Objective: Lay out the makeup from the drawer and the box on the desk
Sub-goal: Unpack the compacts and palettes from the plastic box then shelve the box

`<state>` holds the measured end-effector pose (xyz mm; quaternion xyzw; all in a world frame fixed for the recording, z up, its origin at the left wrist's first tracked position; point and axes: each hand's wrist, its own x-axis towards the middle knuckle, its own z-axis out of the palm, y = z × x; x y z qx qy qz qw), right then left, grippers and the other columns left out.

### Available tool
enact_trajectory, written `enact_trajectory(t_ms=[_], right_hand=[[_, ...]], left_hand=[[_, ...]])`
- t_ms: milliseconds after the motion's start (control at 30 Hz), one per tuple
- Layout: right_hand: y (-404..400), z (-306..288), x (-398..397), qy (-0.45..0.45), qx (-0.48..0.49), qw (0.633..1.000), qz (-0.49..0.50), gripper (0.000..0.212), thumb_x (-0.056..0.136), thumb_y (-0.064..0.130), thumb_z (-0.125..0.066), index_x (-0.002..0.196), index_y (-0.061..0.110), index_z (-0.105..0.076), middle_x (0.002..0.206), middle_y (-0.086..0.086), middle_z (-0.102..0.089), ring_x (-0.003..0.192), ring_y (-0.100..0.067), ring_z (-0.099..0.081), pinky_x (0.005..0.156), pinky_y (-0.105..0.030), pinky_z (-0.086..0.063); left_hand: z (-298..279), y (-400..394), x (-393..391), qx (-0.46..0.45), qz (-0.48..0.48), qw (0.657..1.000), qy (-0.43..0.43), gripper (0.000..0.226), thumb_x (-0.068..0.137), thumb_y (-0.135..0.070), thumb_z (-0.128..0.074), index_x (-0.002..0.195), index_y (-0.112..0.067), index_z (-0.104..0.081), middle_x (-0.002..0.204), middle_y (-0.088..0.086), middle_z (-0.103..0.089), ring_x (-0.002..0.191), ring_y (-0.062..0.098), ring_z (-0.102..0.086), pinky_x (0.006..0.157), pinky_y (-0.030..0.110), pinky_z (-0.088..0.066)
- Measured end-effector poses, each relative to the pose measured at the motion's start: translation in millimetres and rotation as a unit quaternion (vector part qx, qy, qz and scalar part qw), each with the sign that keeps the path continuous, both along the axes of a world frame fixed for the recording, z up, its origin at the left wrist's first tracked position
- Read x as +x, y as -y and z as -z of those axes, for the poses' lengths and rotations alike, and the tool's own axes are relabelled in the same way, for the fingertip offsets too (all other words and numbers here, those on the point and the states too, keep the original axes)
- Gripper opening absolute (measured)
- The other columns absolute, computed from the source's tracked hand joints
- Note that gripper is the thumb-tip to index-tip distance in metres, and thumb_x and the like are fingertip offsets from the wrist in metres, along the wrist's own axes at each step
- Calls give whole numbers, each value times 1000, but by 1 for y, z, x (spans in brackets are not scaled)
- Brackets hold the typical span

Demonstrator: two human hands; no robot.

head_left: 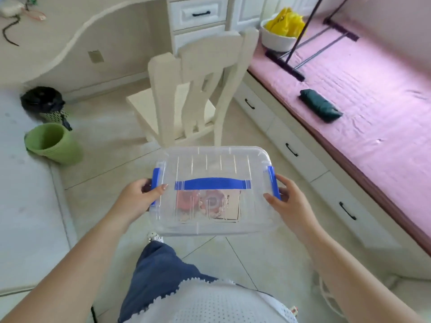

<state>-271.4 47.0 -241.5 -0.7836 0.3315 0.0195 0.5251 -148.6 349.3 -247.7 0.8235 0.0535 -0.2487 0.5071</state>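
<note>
I carry a clear plastic box (pixel 210 164) with a blue handle and blue side clips, held level above the tiled floor. My left hand (pixel 137 197) grips its left end at the clip. My right hand (pixel 284 197) grips the right end. The lid is shut. Through it some reddish round makeup items (pixel 205 203) and flat cards show dimly. The cream desk (pixel 70 31) stands at the far left, with a drawer (pixel 198 14) beside it at the top.
A cream chair (pixel 198 89) stands between me and the desk. A green bin (pixel 53 143) and a black bin (pixel 42 99) sit on the floor at left. A pink-covered bed (pixel 361 89) with base drawers runs along the right.
</note>
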Motion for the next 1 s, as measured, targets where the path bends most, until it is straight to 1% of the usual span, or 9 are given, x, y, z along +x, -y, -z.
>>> enact_trajectory(t_ms=[233, 333, 433, 533, 600, 700, 867, 933, 1000], right_hand=[[86, -11, -70, 22, -22, 993, 111, 53, 85, 21, -67, 133, 31, -46, 103, 3, -67, 90, -14, -66, 76, -31, -53], [114, -10, -73, 33, -25, 988, 147, 52, 85, 19, -66, 132, 30, -47, 103, 3, -68, 90, -14, -66, 75, -30, -53], [145, -7, -60, 40, -21, 983, 180, 52, 85, 18, -66, 132, 30, -47, 103, 3, -68, 91, -16, -67, 81, -36, -54], [174, -3, -39, 40, -22, 978, 204, 52, 84, 17, -67, 130, 33, -48, 105, 0, -68, 93, -18, -67, 85, -41, -54], [198, -4, -13, 41, -24, 975, 217, 53, 84, 17, -67, 131, 32, -47, 107, -1, -68, 93, -18, -67, 83, -40, -54], [230, -13, 26, 51, -31, 972, 228, 54, 84, 15, -67, 132, 28, -47, 103, 2, -67, 91, -16, -67, 82, -39, -55], [288, -30, 97, 88, -55, 964, 245, 50, 84, 11, -66, 129, 24, -49, 104, 2, -64, 89, -9, -64, 64, -10, -53], [313, -35, 123, 93, -53, 964, 244, 49, 85, 13, -66, 129, 28, -49, 105, 1, -65, 91, -14, -65, 69, -16, -55], [341, -39, 150, 99, -55, 962, 249, 50, 85, 15, -66, 129, 32, -49, 105, 2, -66, 92, -14, -65, 81, -33, -55]], left_hand=[[-7, 119, -7, -18, 110, 994, 15, 24, 82, -41, -67, 96, -22, -68, 99, 10, -71, 96, 30, -66, 88, 48, -54], [-9, 165, 7, -17, 139, 989, 37, 20, 85, -37, -65, 96, -20, -67, 98, 11, -71, 95, 30, -65, 86, 42, -52], [-7, 210, 34, -26, 164, 985, 50, 21, 86, -35, -64, 99, -18, -66, 93, 6, -71, 88, 26, -65, 75, 31, -50], [-4, 245, 68, -28, 188, 979, 66, 24, 86, -35, -64, 101, -17, -64, 81, -4, -65, 74, 12, -60, 63, 19, -43], [-9, 276, 102, -30, 208, 975, 73, 28, 86, -36, -65, 105, -16, -64, 79, -5, -62, 70, 8, -56, 61, 17, -40], [-20, 314, 149, -33, 236, 968, 83, 23, 86, -35, -65, 104, -22, -63, 91, 1, -68, 81, 15, -62, 68, 19, -45], [-40, 380, 226, -49, 254, 960, 106, 10, 86, -33, -65, 95, -32, -60, 94, 2, -69, 90, 21, -65, 77, 26, -50], [-45, 406, 250, -59, 254, 959, 110, 13, 87, -31, -64, 99, -28, -61, 96, 2, -70, 90, 20, -65, 77, 25, -50], [-46, 434, 275, -68, 248, 960, 114, 17, 87, -30, -64, 102, -22, -63, 94, 2, -71, 88, 21, -65, 75, 27, -50]])
